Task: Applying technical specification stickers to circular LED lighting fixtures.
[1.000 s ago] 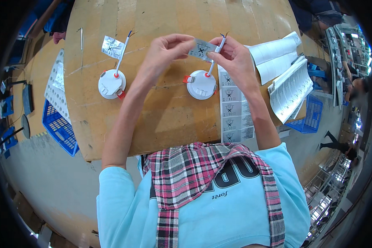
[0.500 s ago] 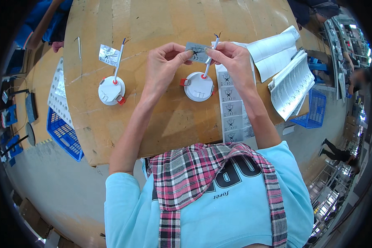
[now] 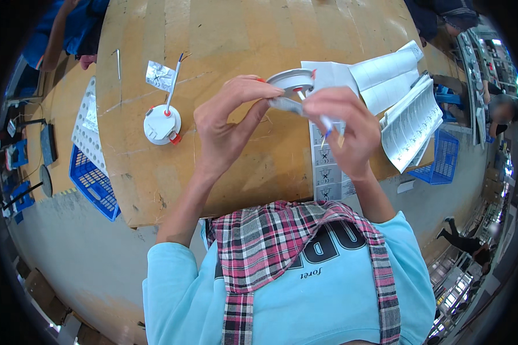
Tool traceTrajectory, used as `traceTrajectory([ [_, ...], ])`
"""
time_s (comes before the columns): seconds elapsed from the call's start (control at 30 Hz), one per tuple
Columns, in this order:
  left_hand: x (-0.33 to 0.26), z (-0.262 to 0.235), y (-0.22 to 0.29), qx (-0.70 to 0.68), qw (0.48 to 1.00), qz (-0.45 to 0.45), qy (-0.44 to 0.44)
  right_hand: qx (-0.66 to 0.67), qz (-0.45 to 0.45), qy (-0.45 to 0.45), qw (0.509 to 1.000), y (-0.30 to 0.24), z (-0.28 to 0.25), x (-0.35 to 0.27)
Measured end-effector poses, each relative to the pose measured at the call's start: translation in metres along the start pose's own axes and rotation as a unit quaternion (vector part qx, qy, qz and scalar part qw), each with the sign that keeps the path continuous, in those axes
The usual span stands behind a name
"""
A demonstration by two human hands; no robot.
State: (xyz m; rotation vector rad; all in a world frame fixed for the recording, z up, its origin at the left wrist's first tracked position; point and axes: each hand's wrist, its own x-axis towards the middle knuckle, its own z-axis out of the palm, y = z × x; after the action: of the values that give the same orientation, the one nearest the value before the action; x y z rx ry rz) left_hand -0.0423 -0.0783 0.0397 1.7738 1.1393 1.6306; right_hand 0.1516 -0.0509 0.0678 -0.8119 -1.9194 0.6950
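Observation:
Raised off the table, a round white downlight with red clips is tipped on edge in my left hand, thumb and fingers closed at its rim. Its white cable points down toward me, bare wire ends showing. A silver label is on the cable beside the left fingertips. My right hand, blurred by motion, closes round the cable by the label; its fingertips are partly hidden. To the left, a second downlight lies on the table, a silver label flagged on its upright cable.
Strips of printed labels lie under my right forearm. Printed sheets are stacked at the right of the table. Blue baskets stand beside both table edges. A thin metal tool lies far left. Other people are at the far corners.
The right-hand downlight has been lifted off the table and tipped, its cable swung toward me. My left hand moved from the label to the lamp's rim; my right hand moved nearer and right.

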Motion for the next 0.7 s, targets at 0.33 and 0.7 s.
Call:
traceTrajectory([
  [0.33, -0.033, -0.008, 0.014, 0.007, 0.998, 0.053, 0.018, -0.111, -0.229, -0.047, 0.966, -0.016, 0.002, -0.026],
  [0.7, -0.043, -0.008, 0.023, 0.061, 0.996, 0.063, 0.0, -0.112, -0.231, -0.053, 0.965, -0.015, 0.004, -0.04],
])
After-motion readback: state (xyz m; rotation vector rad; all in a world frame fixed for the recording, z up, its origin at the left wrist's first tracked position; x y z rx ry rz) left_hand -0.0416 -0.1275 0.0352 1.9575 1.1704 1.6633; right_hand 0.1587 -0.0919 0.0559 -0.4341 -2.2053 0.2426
